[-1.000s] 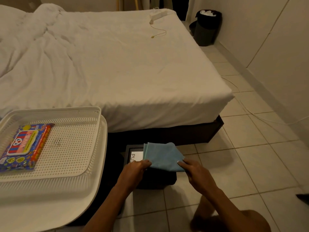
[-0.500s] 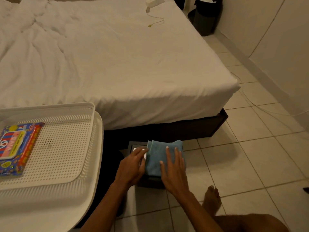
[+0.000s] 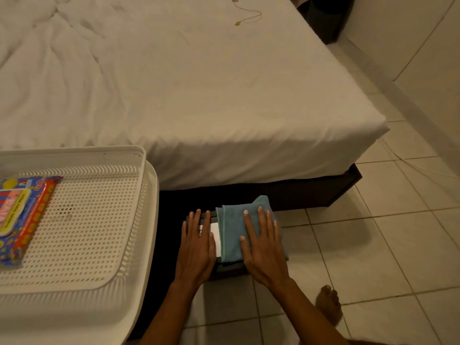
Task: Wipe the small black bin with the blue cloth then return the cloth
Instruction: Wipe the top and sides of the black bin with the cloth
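Observation:
The small black bin point(image 3: 229, 268) stands on the floor tiles at the foot of the bed, seen from above, with a white label point(image 3: 216, 235) on its lid. A folded blue cloth point(image 3: 232, 232) lies on the lid's right half. My right hand point(image 3: 263, 247) presses flat on the cloth, fingers stretched out. My left hand point(image 3: 198, 250) rests flat on the lid's left half, beside the cloth, holding nothing. Most of the bin is hidden under the hands and cloth.
A white perforated tray point(image 3: 139, 195) on a white stand is close at the left, with a colourful wipes packet point(image 3: 22, 215) in it. The white bed point(image 3: 199, 95) fills the view behind. A larger dark bin point(image 3: 323, 16) stands far right. My bare foot point(image 3: 328, 305) is on the tiles.
Both hands went from pinching the cloth's near corners to lying flat, the right on the cloth, the left on the lid. The view has tilted down and closer.

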